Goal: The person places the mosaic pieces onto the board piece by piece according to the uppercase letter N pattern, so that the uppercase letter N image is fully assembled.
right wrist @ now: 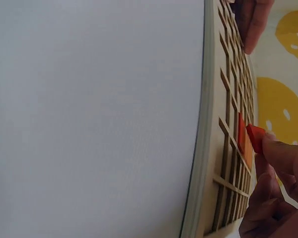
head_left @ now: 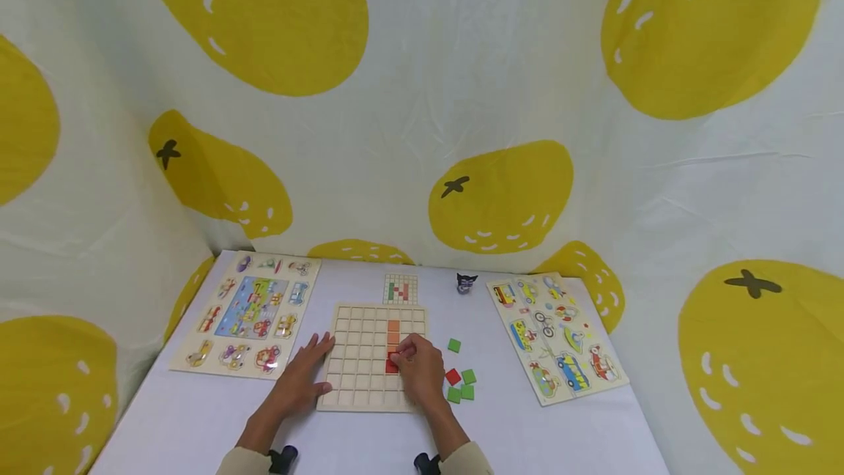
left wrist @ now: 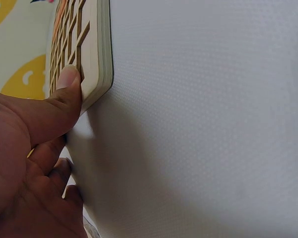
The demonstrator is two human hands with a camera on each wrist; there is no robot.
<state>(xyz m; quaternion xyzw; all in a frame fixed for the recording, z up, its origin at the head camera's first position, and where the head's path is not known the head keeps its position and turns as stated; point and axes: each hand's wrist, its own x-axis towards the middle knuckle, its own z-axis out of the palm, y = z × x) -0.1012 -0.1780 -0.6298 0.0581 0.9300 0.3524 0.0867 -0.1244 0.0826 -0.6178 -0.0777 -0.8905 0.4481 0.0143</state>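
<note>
A wooden grid board (head_left: 356, 380) lies flat on the white table. My right hand (head_left: 422, 372) is over its right half, thumb and fingers pinching a red square tile (right wrist: 257, 138) just above the grid. Below that, one red tile (head_left: 392, 366) sits in a cell; in the same column, farther up, are orange tiles (head_left: 393, 326). My left hand (head_left: 300, 381) rests along the board's left edge with fingers extended. In the left wrist view, its thumb (left wrist: 68, 78) touches the top of the board near a corner.
Right of the board lie several loose green tiles (head_left: 469, 377) and a red tile (head_left: 452, 377). Behind it are a small pattern card (head_left: 410, 278) and a dark figurine (head_left: 466, 284). Picture puzzle boards stand left (head_left: 224, 365) and right (head_left: 543, 332). A fruit-print curtain (head_left: 409, 130) hangs behind.
</note>
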